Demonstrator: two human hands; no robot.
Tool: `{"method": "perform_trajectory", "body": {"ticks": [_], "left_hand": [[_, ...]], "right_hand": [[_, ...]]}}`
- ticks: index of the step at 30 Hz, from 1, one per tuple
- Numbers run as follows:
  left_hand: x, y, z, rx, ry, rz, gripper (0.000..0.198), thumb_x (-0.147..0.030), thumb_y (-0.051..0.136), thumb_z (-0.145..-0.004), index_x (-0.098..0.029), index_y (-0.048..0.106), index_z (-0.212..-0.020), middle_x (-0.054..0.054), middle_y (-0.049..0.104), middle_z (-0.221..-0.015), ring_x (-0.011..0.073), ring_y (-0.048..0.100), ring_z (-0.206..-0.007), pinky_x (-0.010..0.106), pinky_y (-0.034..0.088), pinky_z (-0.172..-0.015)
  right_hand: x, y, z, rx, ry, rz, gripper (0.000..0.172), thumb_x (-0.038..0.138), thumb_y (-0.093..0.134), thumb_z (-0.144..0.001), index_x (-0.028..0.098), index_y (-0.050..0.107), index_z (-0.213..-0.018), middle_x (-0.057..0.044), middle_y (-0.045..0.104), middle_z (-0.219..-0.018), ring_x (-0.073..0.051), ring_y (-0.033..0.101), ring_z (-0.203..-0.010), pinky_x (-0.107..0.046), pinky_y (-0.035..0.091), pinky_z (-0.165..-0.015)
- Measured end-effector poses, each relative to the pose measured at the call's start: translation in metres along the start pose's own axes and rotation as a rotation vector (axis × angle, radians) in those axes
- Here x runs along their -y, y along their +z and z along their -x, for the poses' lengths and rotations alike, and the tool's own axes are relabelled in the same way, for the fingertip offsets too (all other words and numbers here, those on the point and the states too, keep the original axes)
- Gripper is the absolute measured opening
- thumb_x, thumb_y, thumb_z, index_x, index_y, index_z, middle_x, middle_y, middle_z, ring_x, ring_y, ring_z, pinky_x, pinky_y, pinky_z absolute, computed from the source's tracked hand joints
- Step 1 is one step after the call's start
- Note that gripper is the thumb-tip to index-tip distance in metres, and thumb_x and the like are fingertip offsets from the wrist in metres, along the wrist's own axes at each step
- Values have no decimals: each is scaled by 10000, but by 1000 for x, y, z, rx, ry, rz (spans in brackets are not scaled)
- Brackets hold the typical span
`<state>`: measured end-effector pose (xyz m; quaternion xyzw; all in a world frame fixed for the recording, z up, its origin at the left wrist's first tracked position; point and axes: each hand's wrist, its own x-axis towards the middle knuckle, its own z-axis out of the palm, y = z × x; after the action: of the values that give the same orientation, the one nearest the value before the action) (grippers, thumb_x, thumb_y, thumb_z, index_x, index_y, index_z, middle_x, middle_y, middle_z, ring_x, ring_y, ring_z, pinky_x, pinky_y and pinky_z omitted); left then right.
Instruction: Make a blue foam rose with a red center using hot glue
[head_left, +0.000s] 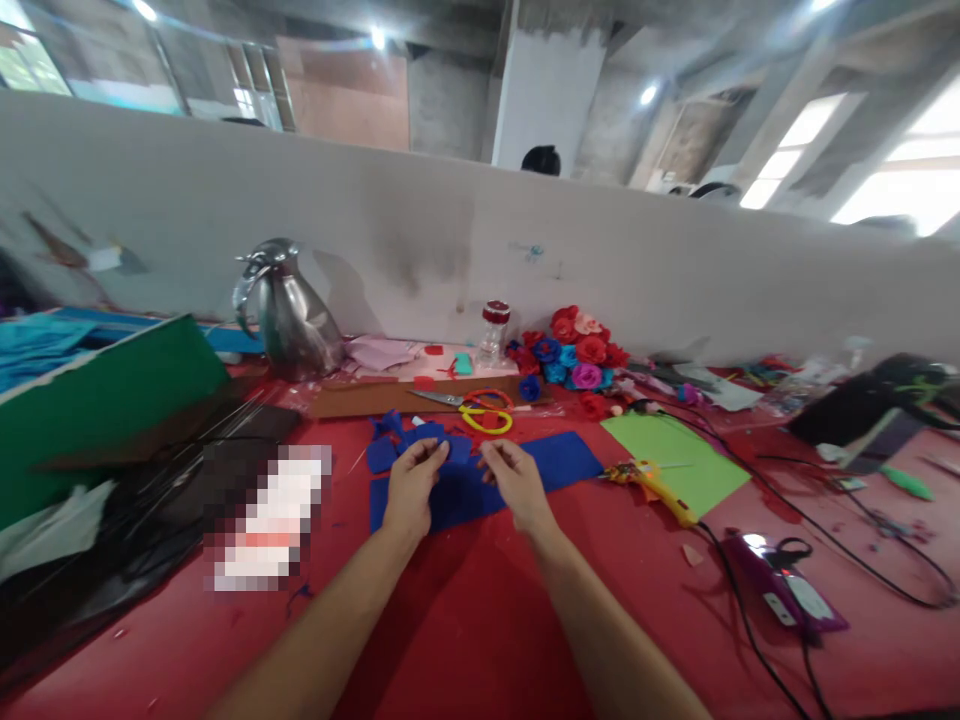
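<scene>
My left hand (415,482) is closed in a pinch over the blue sheet (559,462), with a small blue paper piece (459,447) at its fingertips. Facing it, my right hand (517,484) also has its thumb and fingers pinched together; whatever is between them is too small to make out. Cut blue pieces (382,453) lie just left of the sheet. Beyond my hands, scissors (484,412) with red and yellow handles rest partly on a brown strip (360,401). A yellow glue gun (660,492) lies to the right, on a green sheet (686,455).
A metal jug (291,315), a glass jar (493,335) and paper flowers (581,350) stand along the low wall. A green box side (112,410) rises at left. A purple power strip (787,590) and black cables lie at right.
</scene>
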<state>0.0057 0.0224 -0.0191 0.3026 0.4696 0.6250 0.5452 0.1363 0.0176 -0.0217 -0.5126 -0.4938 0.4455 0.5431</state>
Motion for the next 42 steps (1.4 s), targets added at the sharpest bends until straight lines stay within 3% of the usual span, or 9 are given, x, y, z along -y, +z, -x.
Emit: {"method": "perform_trajectory", "body": {"ticks": [3, 9, 13, 18, 24, 30, 34, 37, 42], "left_hand": [[-2, 1, 2, 57, 54, -93, 392, -465, 830, -475, -167, 647, -651, -55, 551, -594, 86, 440, -549, 214, 339, -527], [-9, 2, 1, -19, 129, -100, 397, -488, 844, -426, -191, 685, -636, -45, 593, -614, 119, 478, -617, 233, 393, -617], [-16, 1, 2, -43, 87, -55, 471, -518, 859, -345, -193, 674, -630, -56, 558, -571, 111, 434, -569, 235, 369, -555], [-12, -1, 3, 16, 20, -78, 499, -525, 861, -327, -187, 672, -642, -52, 565, -576, 113, 436, -564, 237, 360, -534], [-7, -1, 2, 128, -12, -107, 448, -500, 854, -395, -171, 685, -648, -27, 601, -602, 111, 456, -560, 230, 350, -509], [-12, 5, 7, 143, -133, 27, 436, -376, 878, -364, -162, 613, -636, -75, 500, -525, 45, 339, -438, 197, 263, -435], [-9, 5, 6, 217, -242, -52, 427, -347, 860, -397, -165, 580, -662, -93, 439, -494, 29, 276, -398, 187, 210, -411], [-9, 4, 6, 251, -257, -117, 405, -337, 834, -418, -169, 561, -665, -99, 418, -486, 27, 273, -396, 179, 198, -412], [-16, 5, 8, 301, -213, -178, 373, -321, 792, -435, -172, 562, -689, -94, 433, -506, 36, 300, -418, 177, 201, -416]], "right_hand": [[-3, 5, 0, 56, -24, -7, 268, 423, 666, -680, 217, 622, -846, 5, 640, -719, -122, 549, -542, -239, 440, -506], [-10, 6, -5, -40, -78, 64, 110, 328, 596, -714, 219, 607, -716, 4, 615, -636, -136, 540, -515, -253, 451, -507], [-10, 6, -5, -94, -87, 92, 83, 293, 565, -730, 220, 605, -727, 4, 615, -632, -140, 539, -512, -248, 446, -501], [-9, 9, -1, -49, -161, 233, 136, 244, 478, -798, 223, 598, -737, 5, 596, -618, -155, 560, -553, -257, 437, -548], [-13, 10, 3, 17, -266, 478, 198, 66, 464, -704, 214, 591, -674, 2, 640, -648, -152, 583, -605, -234, 411, -584], [-9, 2, 1, -38, -282, 554, 220, 89, 496, -768, 207, 673, -825, -25, 718, -768, -166, 652, -702, -235, 455, -654], [6, -9, -5, -126, -205, 702, 214, 191, 473, -884, 194, 684, -917, -42, 739, -829, -153, 681, -748, -222, 478, -683], [20, -25, -7, -102, -122, 854, 195, 191, 515, -876, 228, 695, -942, -17, 748, -915, -145, 687, -841, -207, 481, -735], [47, -98, -5, -173, 56, 1051, 251, 152, 521, -890, 229, 665, -1080, -22, 705, -1097, -144, 632, -1038, -215, 445, -905]]}}
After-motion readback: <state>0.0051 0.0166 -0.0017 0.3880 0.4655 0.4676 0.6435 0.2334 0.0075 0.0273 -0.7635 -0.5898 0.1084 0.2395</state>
